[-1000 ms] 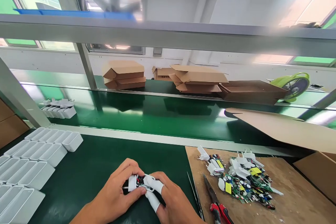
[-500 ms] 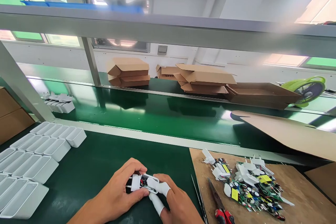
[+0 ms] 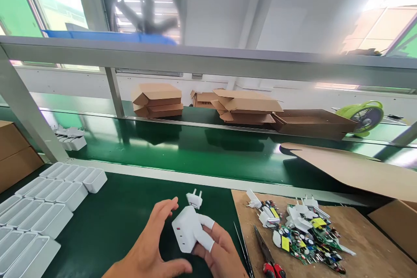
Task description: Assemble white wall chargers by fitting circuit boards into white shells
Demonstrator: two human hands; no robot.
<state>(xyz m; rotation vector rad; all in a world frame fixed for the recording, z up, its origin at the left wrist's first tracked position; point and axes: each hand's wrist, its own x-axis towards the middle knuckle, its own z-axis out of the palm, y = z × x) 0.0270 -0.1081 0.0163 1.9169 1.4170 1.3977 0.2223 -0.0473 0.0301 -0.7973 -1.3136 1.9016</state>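
My right hand [image 3: 216,245], with white covers on some of its fingers, grips a white plug adapter [image 3: 185,229]. The face of the adapter turned to the left shows small dark slots and a reddish mark. At its far end a white two-pin plug piece [image 3: 194,199] points away from me; whether it is joined to the adapter I cannot tell. My left hand [image 3: 151,245] is open just left of the adapter, thumb and fingers spread, apart from it.
Rows of white open housings [image 3: 42,215] stand at left. On a brown board [image 3: 368,230] at right lie circuit boards [image 3: 299,241] with plugs, red-handled scissors [image 3: 269,254] and tweezers [image 3: 243,247]. Beyond the pale rail [image 3: 156,178] are a cardboard sheet [image 3: 339,169], boxes [image 3: 250,102] and a green fan [image 3: 361,117].
My left hand has let go and opened beside the adapter. My right hand has turned the adapter, so its slotted face and the plug pins now show. The head view has tilted up slightly.
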